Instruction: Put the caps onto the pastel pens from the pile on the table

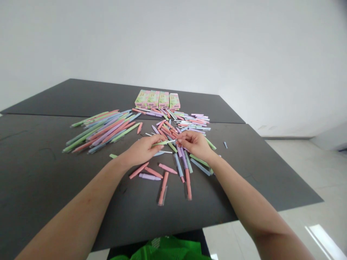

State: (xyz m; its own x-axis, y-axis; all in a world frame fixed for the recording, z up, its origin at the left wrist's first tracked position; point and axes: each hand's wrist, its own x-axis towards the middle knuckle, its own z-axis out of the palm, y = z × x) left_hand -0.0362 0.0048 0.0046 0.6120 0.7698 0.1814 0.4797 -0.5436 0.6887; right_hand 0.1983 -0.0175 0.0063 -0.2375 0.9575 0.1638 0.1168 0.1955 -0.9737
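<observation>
My left hand (144, 148) is closed round a light green pen barrel (159, 143), held level above the table. A thin white pen refill (171, 141) sticks out of the barrel's right end. At the refill's far tip, the fingers of my right hand (196, 143) are pinched together; the exact contact is partly hidden. Below and between both hands lie loose pen parts: a pink barrel (164, 186), a purple piece (149, 177), a blue barrel (179, 166) and a red barrel with a clear cap (188, 184).
Long pens (103, 131) in several colours lie in a pile at left. More pen parts and white refills (192, 122) spread behind my right hand. Several pink-green boxes (158, 99) stand in a row farther back. A small blue piece (225, 144) lies at right on the dark table (67, 191).
</observation>
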